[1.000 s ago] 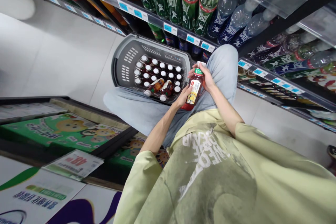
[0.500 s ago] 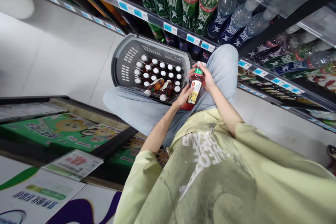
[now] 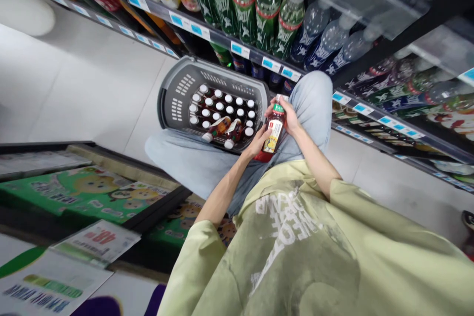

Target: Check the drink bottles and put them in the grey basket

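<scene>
Both my hands hold a drink bottle (image 3: 273, 133) with reddish-brown liquid, a white label and a green neck band, tilted over my lap. My left hand (image 3: 260, 141) is wrapped round its lower body, thumb on the label. Up at the neck and white cap, my right hand (image 3: 289, 113) closes round it; some of its fingers are hidden. Just left of the hands stands a grey shopping basket (image 3: 175, 90). Several upright white-capped bottles (image 3: 219, 106) fill it, and two similar bottles (image 3: 234, 132) lie slanted on top at the near side.
Ahead, a shelf (image 3: 222, 34) carries several green soda bottles (image 3: 243, 7) and blue-labelled bottles (image 3: 331, 39). More bottles stand on the right shelf (image 3: 400, 126). Green cartons (image 3: 77, 187) and a price sign (image 3: 98, 242) are at lower left. Pale floor tiles (image 3: 99, 74) stretch left.
The view has shifted slightly, so the basket and bottles appear a little lower. Both hands keep their hold on the bottle, with little visible movement.
</scene>
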Tool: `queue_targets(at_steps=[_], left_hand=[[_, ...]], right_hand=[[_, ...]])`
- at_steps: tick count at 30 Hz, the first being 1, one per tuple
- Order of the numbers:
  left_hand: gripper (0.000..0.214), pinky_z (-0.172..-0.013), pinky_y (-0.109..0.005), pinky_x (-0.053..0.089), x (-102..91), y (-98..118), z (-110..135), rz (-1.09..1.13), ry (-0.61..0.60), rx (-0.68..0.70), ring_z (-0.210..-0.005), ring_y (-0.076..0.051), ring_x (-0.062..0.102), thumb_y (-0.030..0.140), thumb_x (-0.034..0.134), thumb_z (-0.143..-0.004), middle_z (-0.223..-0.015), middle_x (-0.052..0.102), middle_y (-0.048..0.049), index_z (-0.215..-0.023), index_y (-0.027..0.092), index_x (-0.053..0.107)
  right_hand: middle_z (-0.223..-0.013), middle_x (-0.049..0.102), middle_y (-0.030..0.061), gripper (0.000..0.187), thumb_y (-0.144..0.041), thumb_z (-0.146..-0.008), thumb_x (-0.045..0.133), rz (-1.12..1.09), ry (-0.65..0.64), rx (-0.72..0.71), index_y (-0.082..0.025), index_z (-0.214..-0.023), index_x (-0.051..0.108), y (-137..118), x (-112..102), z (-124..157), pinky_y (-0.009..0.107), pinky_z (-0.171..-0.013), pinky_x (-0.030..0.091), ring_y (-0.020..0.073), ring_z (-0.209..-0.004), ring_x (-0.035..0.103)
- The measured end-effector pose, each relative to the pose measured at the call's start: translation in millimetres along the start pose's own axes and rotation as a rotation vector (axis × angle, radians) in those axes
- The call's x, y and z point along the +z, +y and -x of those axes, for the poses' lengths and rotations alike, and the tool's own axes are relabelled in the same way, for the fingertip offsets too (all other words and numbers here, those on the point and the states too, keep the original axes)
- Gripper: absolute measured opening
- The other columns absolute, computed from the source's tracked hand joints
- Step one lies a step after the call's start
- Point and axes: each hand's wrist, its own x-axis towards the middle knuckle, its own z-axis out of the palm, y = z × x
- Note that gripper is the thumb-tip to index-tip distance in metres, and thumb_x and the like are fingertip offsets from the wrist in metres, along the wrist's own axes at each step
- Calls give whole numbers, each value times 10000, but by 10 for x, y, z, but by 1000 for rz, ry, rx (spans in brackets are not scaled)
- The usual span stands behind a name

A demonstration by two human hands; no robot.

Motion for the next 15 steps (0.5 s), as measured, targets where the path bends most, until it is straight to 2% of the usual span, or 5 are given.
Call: queue_targets(at_steps=[2,5,7,11,15], left_hand=[[880,-1264,-550,502,37,118,63,-54,29,-30,-1493,-434,579,755,879,-776,-1514,697,-168,-1432,193,707],[1105,-1254,-599,508,71,278,129,-114,78,-83,-1489,-480,580,806,948,-602,-1558,668,-192,-1489,204,684],[1178,-1222,-610,536,44,336,121,-149,63,-95,-1454,-497,611,754,1002,-538,-1538,677,-223,-1510,182,663],[1093,-1215,-539,558,-63,348,49,-192,82,-63,-1456,-484,625,744,1021,-499,-1466,733,-188,-1409,220,720],[980,-1252,-521,531,-103,231,-48,-217,189,-6,-1441,-484,643,813,999,-423,-1342,798,-130,-1214,283,766]], right_hand=[[-679,725,-9,390,-617,-1026,687,25,9,-35,-233,-975,641,-16,60,21,267,-673,565,169,-719,761],[-624,685,-9,552,-776,-854,769,40,56,-55,-249,-915,616,-18,141,6,329,-682,619,252,-784,797],[-610,682,-6,668,-898,-739,769,57,57,-41,-270,-887,597,22,149,-76,395,-673,643,308,-786,807],[-577,664,-1,858,-1045,-536,768,18,49,-43,-277,-872,585,149,130,-311,416,-590,619,344,-687,792],[-516,580,-15,901,-1097,-478,727,37,61,-37,-282,-814,537,242,156,-440,388,-530,574,347,-638,770]])
